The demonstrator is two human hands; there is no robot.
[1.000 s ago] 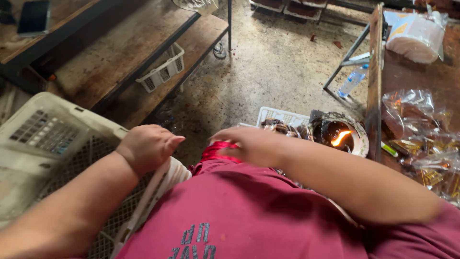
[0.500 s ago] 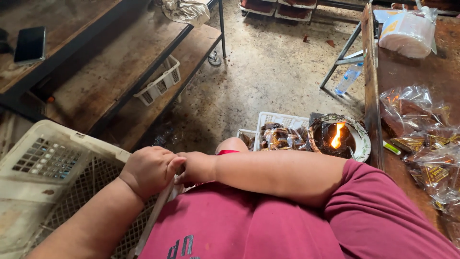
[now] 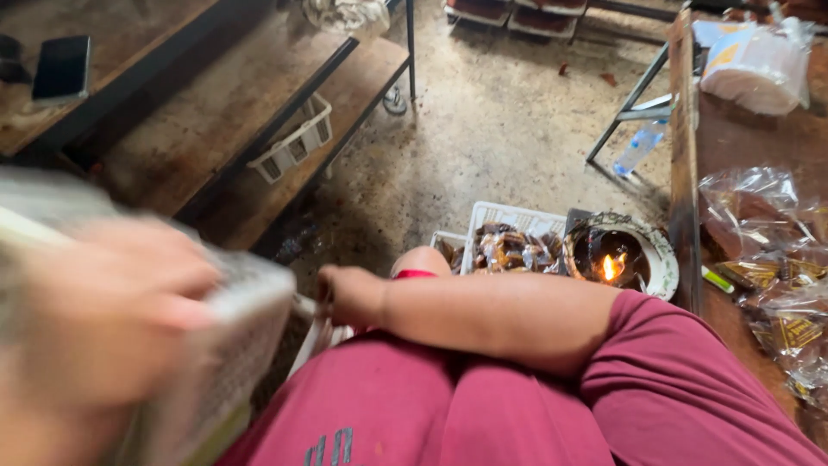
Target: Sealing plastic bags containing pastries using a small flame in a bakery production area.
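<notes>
The blurred left hand (image 3: 103, 319) seems to have its fingers gripping the white perforated plastic basket (image 3: 228, 345) at lower left, while the right hand (image 3: 349, 295), fingers curled closed, touches the basket's near edge.

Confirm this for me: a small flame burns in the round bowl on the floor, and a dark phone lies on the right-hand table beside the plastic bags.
Not quite. The head view shows the flame in the round bowl, but the dark phone lies on the wooden bench at upper left, far from the plastic bags on the right-hand table.
</notes>
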